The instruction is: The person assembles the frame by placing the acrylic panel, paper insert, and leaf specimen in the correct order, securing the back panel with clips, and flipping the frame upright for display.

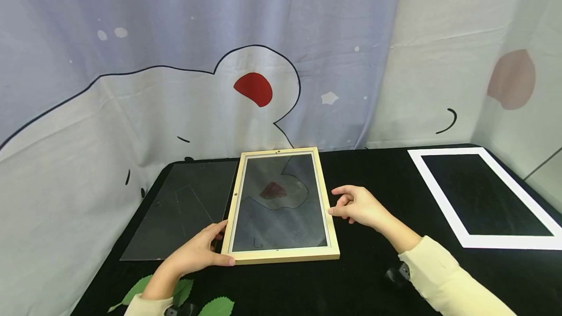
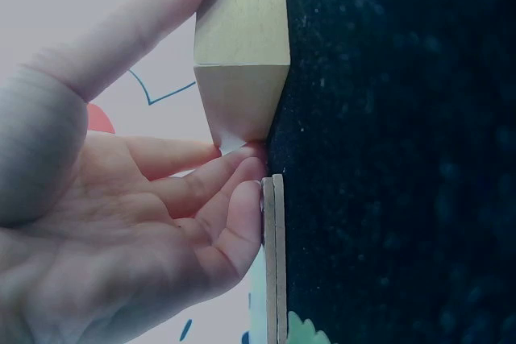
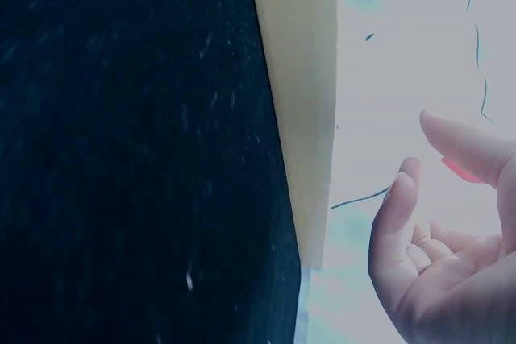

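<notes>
A rectangular frame (image 1: 285, 256) of smooth pale wood, its corner pinched by the left hand (image 1: 195, 252), is laid on fuzzy black cloth (image 1: 369, 272) beside a thin dark sheet (image 1: 184, 208). The right hand (image 1: 357, 206) is held near, loosely curled, fingertips parted.

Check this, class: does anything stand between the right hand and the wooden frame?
Nothing visible does. The right hand is at the right side of the wooden frame, with no object between them. The white border lies farther right, out of the way.
</notes>
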Available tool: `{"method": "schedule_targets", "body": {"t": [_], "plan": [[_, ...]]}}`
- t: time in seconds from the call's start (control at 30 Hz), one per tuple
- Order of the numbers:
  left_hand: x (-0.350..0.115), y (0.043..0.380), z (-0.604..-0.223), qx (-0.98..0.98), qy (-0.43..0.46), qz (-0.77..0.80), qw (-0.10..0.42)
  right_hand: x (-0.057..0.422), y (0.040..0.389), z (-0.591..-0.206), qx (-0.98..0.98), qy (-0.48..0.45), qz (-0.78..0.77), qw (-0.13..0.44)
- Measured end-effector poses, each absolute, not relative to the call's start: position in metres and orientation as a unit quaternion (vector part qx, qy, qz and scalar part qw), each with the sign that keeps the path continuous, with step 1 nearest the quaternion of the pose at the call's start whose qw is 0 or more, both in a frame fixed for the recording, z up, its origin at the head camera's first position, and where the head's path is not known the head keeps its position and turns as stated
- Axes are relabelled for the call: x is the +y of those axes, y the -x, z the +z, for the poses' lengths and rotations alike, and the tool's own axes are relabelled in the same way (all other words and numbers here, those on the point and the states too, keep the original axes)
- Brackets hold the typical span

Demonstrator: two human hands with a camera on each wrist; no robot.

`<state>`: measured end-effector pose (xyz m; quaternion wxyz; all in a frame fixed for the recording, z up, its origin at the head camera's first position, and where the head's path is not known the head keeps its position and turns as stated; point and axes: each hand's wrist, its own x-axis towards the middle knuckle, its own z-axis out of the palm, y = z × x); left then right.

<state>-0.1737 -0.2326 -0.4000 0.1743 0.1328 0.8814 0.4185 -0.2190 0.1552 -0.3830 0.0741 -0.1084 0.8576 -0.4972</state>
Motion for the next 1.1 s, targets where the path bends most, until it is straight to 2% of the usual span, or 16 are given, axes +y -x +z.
{"method": "schedule_targets", "body": {"t": [0.33, 1.1], "plan": [[-0.233, 0.174, -0.401, 0.882, -0.131, 0.419, 0.173, 0.182, 0.208, -0.37, 0.866, 0.126, -0.482, 0.053], [-0.232, 0.173, -0.4, 0.887, -0.127, 0.412, 0.167, 0.26, 0.185, -0.359, 0.894, 0.085, -0.44, 0.003]]}}
